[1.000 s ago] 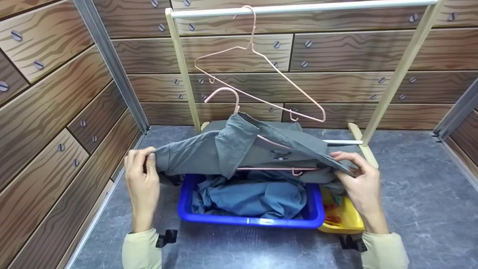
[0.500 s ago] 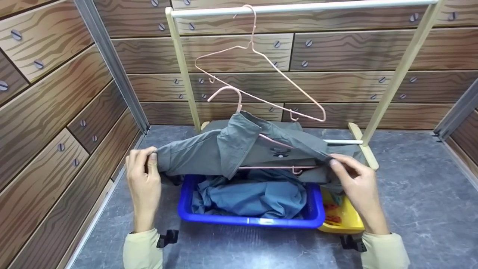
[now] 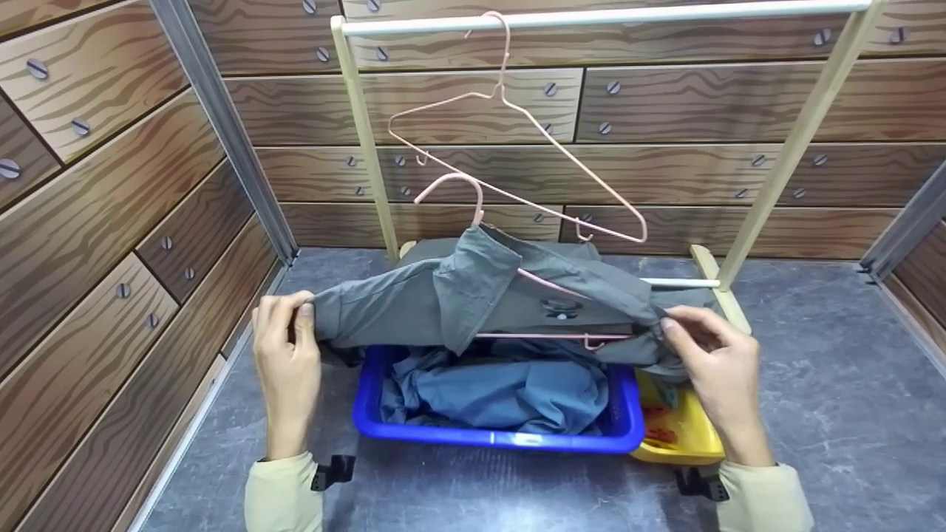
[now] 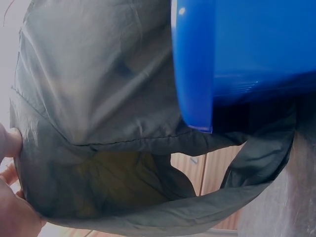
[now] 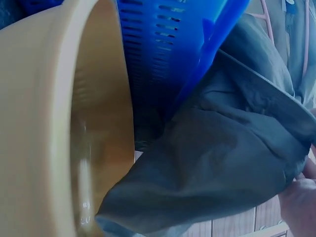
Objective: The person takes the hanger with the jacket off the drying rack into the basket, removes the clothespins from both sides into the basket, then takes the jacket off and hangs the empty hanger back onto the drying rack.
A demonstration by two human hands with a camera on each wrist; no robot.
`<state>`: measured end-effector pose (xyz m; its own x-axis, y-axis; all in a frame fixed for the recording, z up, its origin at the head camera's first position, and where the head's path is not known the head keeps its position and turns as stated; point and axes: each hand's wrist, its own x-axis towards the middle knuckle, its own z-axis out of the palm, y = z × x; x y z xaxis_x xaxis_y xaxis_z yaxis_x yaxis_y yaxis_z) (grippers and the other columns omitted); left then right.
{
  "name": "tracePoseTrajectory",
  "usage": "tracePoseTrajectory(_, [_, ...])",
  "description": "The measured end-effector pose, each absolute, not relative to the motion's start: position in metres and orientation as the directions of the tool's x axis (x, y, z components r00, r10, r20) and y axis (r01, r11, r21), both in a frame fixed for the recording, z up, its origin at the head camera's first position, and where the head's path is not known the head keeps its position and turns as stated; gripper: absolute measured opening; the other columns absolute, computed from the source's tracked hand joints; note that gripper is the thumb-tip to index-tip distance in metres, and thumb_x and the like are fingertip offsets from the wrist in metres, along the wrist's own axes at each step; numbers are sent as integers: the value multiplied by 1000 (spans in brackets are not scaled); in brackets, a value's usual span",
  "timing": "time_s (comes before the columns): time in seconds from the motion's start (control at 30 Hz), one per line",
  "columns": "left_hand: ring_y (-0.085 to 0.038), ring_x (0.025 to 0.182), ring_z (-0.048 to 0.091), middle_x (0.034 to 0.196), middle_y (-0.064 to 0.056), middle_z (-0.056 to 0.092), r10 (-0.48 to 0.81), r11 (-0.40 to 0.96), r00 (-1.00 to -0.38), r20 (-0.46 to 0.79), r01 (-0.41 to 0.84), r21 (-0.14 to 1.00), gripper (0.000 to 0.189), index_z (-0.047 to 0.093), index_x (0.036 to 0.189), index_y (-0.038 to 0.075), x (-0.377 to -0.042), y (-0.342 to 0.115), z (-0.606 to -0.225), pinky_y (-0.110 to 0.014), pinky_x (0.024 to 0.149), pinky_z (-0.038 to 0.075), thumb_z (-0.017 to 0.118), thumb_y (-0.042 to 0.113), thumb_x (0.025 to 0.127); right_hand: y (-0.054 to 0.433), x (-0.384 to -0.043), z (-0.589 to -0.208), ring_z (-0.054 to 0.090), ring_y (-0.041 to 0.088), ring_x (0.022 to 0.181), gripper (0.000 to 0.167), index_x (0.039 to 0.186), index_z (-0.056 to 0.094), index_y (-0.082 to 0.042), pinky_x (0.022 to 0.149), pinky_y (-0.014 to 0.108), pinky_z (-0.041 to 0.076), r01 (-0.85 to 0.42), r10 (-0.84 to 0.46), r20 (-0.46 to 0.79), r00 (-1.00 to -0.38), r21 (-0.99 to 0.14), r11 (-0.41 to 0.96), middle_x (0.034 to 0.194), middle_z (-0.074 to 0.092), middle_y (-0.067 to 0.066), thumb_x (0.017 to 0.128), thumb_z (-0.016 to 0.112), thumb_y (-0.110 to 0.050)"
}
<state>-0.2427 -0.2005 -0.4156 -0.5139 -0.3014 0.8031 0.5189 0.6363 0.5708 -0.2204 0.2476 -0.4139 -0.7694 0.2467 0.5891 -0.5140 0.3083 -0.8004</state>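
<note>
A grey-green collared shirt (image 3: 392, 307) is spread over a pink clothes hanger (image 3: 480, 196), whose hook rises out of the collar. My left hand (image 3: 284, 347) pinches the shirt at its left shoulder, thumb toward me. On the other side my right hand (image 3: 717, 358) pinches the shirt's right part between thumb and fingers. The hanger's lower bar shows inside the open front. In the left wrist view the shirt (image 4: 98, 74) hangs down with a wide sleeve opening below. The right wrist view has the shirt (image 5: 207, 153) draping beside the baskets.
Below the shirt stands a blue basket (image 3: 495, 440) with a blue garment (image 3: 510, 391) inside. A yellow basket (image 3: 684, 451) with small red items (image 3: 660, 436) is beside it. Behind, a second pink hanger (image 3: 517, 107) hangs from the rack's white rail (image 3: 606, 16).
My right hand let its earlier hold on the shirt edge slide, moved slightly left, then back right, now pinching the right shoulder area. The left hand stays almost still; the hanger hook shifted slightly right.
</note>
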Motion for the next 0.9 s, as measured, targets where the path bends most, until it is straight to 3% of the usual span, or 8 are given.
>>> tracePoseTrajectory(0.13, [-21, 87, 45, 89, -7, 56, -314, 646, -499, 808, 512, 567, 10, 69, 98, 4, -244, -201, -416, -33, 81, 33, 60, 1, 95, 256, -227, -421, 66, 7, 71, 13, 96, 68, 17, 65, 16, 51, -482, 249, 535, -807, -841, 246, 83, 72, 9, 83, 70, 12])
tracePoseTrajectory(0.33, [-22, 85, 43, 89, -8, 54, -329, 656, -472, 818, 509, 557, 9, 69, 97, 5, -245, -197, -418, -33, 79, 31, 60, 2, 95, 266, -236, -434, 68, 7, 75, 12, 96, 72, 10, 68, 17, 52, -377, 255, 442, -860, -887, 267, 84, 73, 3, 83, 72, 9])
tracePoseTrajectory(0.67, [-20, 88, 43, 90, -6, 55, -371, 647, -460, 807, 495, 580, 9, 70, 96, 6, -245, -194, -418, -32, 80, 31, 61, 3, 95, 267, -237, -437, 67, 10, 74, 13, 96, 70, 12, 69, 17, 52, -412, 228, 469, -854, -875, 255, 89, 72, 10, 84, 71, 11])
tracePoseTrajectory(0.9, [-19, 88, 42, 89, -6, 54, -384, 633, -456, 803, 503, 588, 9, 70, 95, 7, -244, -193, -417, -31, 80, 30, 62, 2, 93, 263, -234, -432, 66, 7, 74, 13, 97, 69, 13, 65, 16, 51, -368, 215, 418, -883, -899, 236, 86, 72, 5, 83, 71, 11])
